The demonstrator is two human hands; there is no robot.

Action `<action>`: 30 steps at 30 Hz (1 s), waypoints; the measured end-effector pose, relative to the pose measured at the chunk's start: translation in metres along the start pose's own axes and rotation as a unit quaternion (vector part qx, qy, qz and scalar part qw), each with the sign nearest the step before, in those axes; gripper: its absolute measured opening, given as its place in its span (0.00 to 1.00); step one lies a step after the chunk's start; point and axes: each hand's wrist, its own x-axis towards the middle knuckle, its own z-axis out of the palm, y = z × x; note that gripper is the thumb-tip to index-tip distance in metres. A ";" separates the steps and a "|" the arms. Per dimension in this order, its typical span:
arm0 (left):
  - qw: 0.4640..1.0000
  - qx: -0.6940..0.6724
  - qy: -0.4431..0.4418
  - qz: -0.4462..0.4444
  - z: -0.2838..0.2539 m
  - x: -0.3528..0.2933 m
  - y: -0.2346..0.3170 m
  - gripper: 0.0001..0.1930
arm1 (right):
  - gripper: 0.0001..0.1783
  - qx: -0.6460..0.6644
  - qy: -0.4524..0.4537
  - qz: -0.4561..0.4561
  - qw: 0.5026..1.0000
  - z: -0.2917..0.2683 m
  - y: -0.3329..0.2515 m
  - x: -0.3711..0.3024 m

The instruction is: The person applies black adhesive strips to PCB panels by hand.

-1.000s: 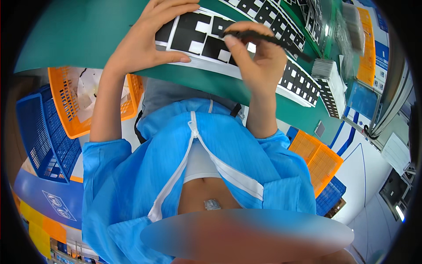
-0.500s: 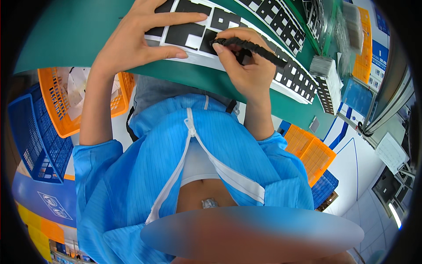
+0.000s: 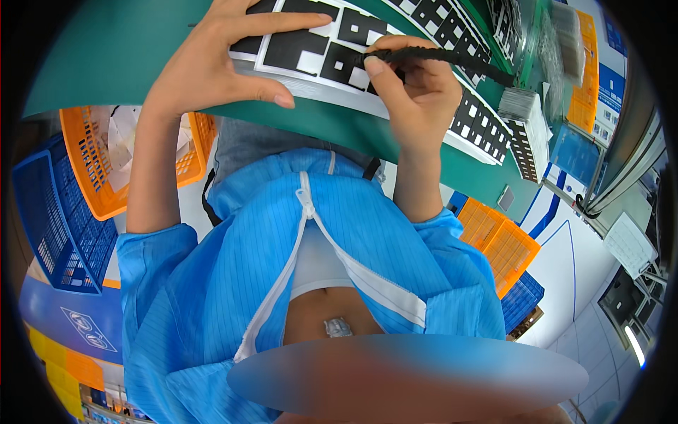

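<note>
My left hand (image 3: 201, 63) lies over the left part of a long white sheet (image 3: 318, 87), with thumb and forefinger spread wide. Rows of black rectangular pieces with square cut-outs (image 3: 291, 49) cover that sheet, which seems to be the top of a layered stack. Pinched between the thumb and fingers of my right hand (image 3: 417, 88) is a slim black pen-like tool (image 3: 459, 58) with a wrinkled, wrapped-looking shaft. Its tip end is at a small black piece right of my left fingers; whether it touches the piece, I cannot tell.
Another patterned sheet (image 3: 441, 25) lies farther back on the green table (image 3: 106, 63). A stack of patterned sheets (image 3: 526, 134) stands at the right end. Orange (image 3: 88, 169) and blue (image 3: 63, 233) baskets sit below left; an orange crate (image 3: 501, 244) sits below right.
My right hand has moved slightly right with the tool, whose shaft now lies flatter and points farther right. My left thumb has shifted a little left and down; the sheet has barely moved.
</note>
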 end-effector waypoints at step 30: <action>0.899 -0.224 0.182 0.330 0.048 0.025 -0.048 0.43 | 0.12 -0.030 -0.033 -0.037 0.998 0.034 -0.003 0.031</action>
